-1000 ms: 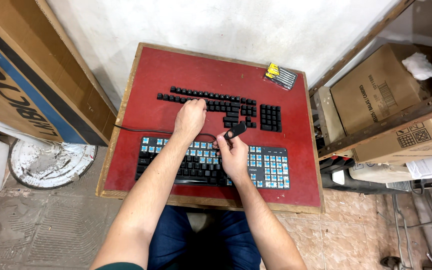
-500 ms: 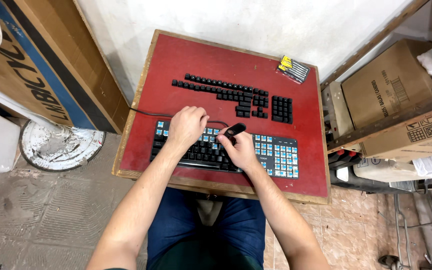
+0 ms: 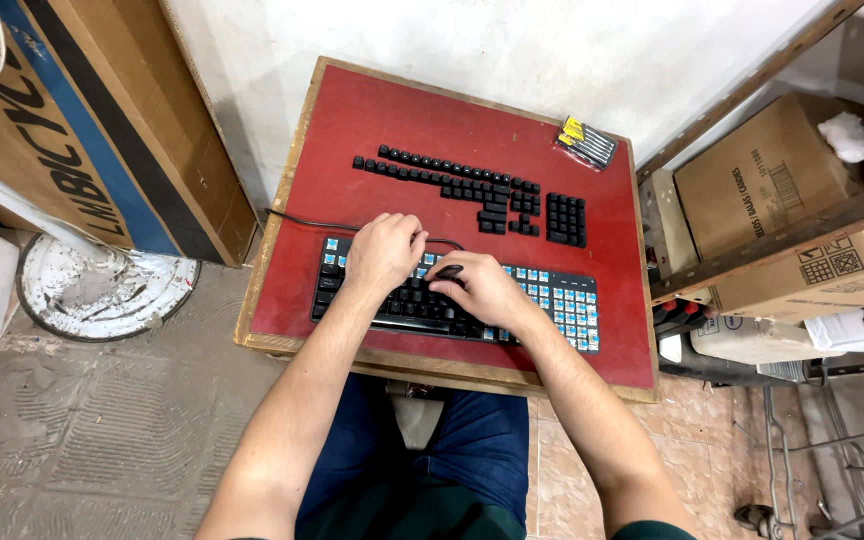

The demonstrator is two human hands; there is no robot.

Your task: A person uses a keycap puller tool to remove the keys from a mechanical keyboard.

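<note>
Left hand (image 3: 384,252) rests curled on the keyboard (image 3: 452,295) at desk (image 3: 352,120) 6 o'clock. Right hand (image 3: 477,288) grips a black puller (image 3: 449,271). Keycaps (image 3: 472,190) lie at 12 o'clock.

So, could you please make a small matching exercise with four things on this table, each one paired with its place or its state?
Things:
1. loose black keycaps
2. keyboard
3. small screwdriver set
4. right hand

Places or states:
A. far right corner of the red table
B. holds a small dark tool over the keys
C. laid out in rows behind the keyboard
D. many blue switches bare

Pairs: 1-C, 2-D, 3-A, 4-B
</note>
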